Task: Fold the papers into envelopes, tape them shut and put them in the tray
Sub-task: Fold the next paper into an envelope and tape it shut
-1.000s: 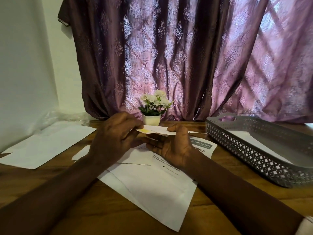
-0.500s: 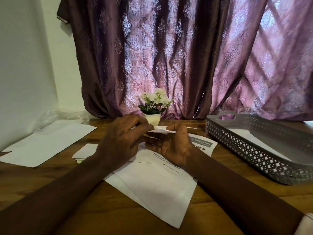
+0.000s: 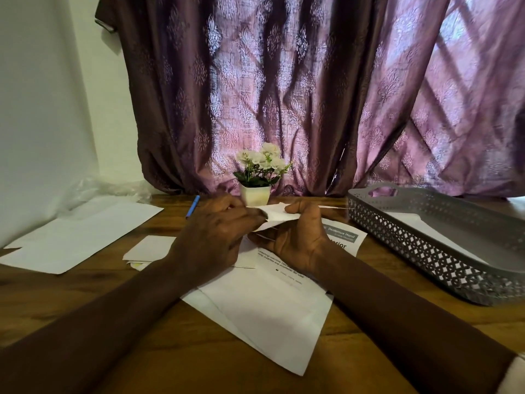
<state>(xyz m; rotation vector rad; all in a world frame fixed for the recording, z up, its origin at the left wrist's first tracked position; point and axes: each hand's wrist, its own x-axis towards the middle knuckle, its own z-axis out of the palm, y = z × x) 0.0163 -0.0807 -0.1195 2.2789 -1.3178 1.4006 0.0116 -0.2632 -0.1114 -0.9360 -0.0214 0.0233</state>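
A small folded white envelope (image 3: pixel 279 216) is held just above the table's middle, between both hands. My left hand (image 3: pixel 210 237) pinches its left end, fingers curled over the edge. My right hand (image 3: pixel 297 237) cups it from below, thumb on top. Beneath the hands lie white sheets (image 3: pixel 272 314), one with printed text. A grey perforated tray (image 3: pixel 426 251) stands at the right with a white envelope (image 3: pixel 420 223) inside it.
More white paper (image 3: pixel 82 234) lies at the left, a folded piece (image 3: pixel 147 248) beside my left wrist. A blue pen (image 3: pixel 192 206) lies behind my left hand. A white flower pot (image 3: pixel 255 194) stands at the back, before a purple curtain.
Both hands have drawn together on the envelope; my left fingers now cover the yellow spot that showed earlier. The view has shifted slightly, and the blue pen shows now.
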